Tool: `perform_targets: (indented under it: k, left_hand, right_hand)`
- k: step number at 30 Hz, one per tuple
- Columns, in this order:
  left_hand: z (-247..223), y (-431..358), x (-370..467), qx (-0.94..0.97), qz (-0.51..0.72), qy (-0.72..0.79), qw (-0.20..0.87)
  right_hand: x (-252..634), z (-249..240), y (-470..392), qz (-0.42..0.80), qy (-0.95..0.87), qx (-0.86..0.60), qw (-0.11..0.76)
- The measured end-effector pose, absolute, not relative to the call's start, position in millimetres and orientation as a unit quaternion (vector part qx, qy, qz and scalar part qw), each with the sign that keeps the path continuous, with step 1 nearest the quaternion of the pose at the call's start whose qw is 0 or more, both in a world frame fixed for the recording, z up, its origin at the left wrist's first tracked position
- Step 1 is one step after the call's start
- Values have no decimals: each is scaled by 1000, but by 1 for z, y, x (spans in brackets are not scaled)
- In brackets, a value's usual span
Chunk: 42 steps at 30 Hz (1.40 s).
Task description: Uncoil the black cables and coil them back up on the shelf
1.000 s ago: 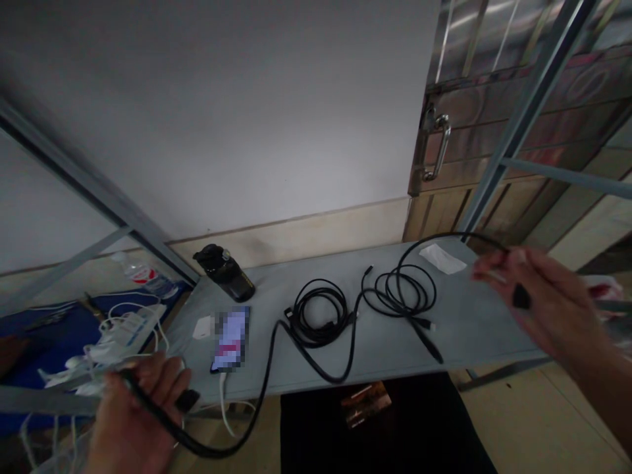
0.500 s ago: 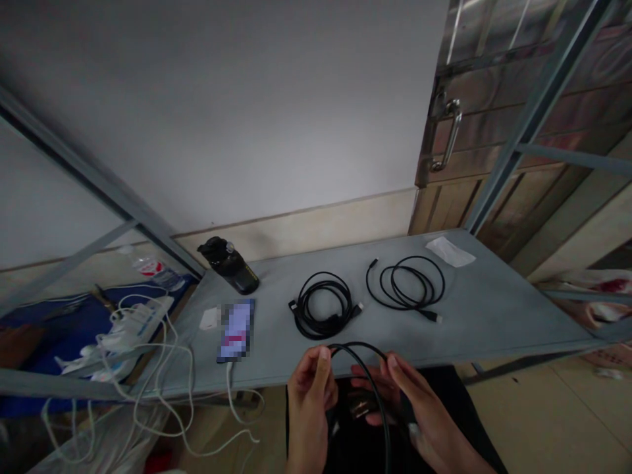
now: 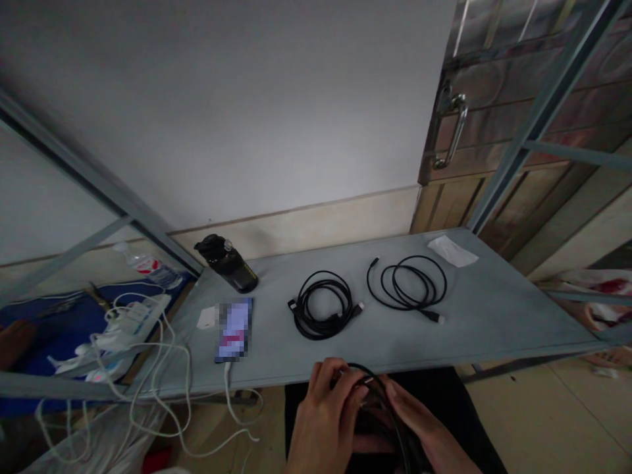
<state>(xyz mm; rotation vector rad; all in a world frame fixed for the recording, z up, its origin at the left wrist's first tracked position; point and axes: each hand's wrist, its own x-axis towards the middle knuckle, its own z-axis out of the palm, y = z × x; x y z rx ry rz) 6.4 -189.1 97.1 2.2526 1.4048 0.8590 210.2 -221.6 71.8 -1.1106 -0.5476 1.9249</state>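
A looped black cable (image 3: 397, 431) is between my hands, just off the table's front edge and above my lap. My left hand (image 3: 328, 411) has its fingers curled round the upper left of the loop. On the loop's right side, my right hand (image 3: 419, 421) grips the same cable, with part of its fingers hidden behind it. The cable's ends do not show. On the table beyond my hands lie a coiled black cable (image 3: 323, 334) with its plugs and, to its right, a second, looser coiled black cable (image 3: 419, 304).
On the grey table (image 3: 498, 309) stand a black bottle (image 3: 230, 266), a phone (image 3: 234, 329) on a white cable and a white paper (image 3: 453, 251). White cords and a power strip (image 3: 128, 329) lie at left. Another person's hand (image 3: 17, 342) shows at far left. Metal posts (image 3: 523, 151) frame the table.
My left hand has moved right, toward my right hand, and curled over the cable. The loop has been gathered smaller and lower between both hands. The cables on the table have not moved.
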Motion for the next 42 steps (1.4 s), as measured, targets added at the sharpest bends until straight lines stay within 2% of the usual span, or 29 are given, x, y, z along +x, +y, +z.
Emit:
perform_targets:
  k: [3, 6, 14, 16, 19, 21, 23, 25, 29, 32, 36, 39, 42]
  left_hand:
    - [87, -188, 5, 786, 313, 509, 158]
    - [93, -187, -2, 794, 296, 500, 180]
    - [167, -180, -14, 777, 298, 428, 351]
    - [183, -182, -14, 751, 289, 426, 414]
    - [192, -183, -17, 670, 247, 404, 572]
    - [192, -176, -21, 620, 169, 376, 667]
    - [194, -161, -28, 611, 107, 360, 697]
    - [201, -139, -34, 662, 141, 386, 626]
    - [207, -86, -37, 805, 290, 440, 274]
    - [178, -56, -35, 877, 267, 395, 67]
    - [105, -45, -38, 913, 161, 373, -38]
    - [61, -53, -45, 911, 142, 385, -52]
    - [40, -61, -52, 896, 172, 406, -46]
  right_hand:
    - [223, 76, -223, 765, -253, -474, 355]
    - [234, 90, -220, 768, -267, -478, 332]
    - [241, 153, -199, 759, -361, -462, 282]
    - [238, 163, -194, 751, -418, -432, 272]
    - [232, 179, -183, 720, -496, -400, 274]
    - [230, 191, -169, 695, -547, -384, 264]
    - [229, 204, -148, 651, -616, -366, 249]
    - [229, 213, -121, 542, -721, -351, 251]
    - [223, 197, -59, 200, -882, -301, 304]
    - [217, 152, -22, 22, -916, -270, 296]
    - [217, 82, -27, -16, -914, -325, 241]
    - [218, 34, -87, 26, -876, -376, 302]
    - [214, -24, -169, 99, -867, -337, 353]
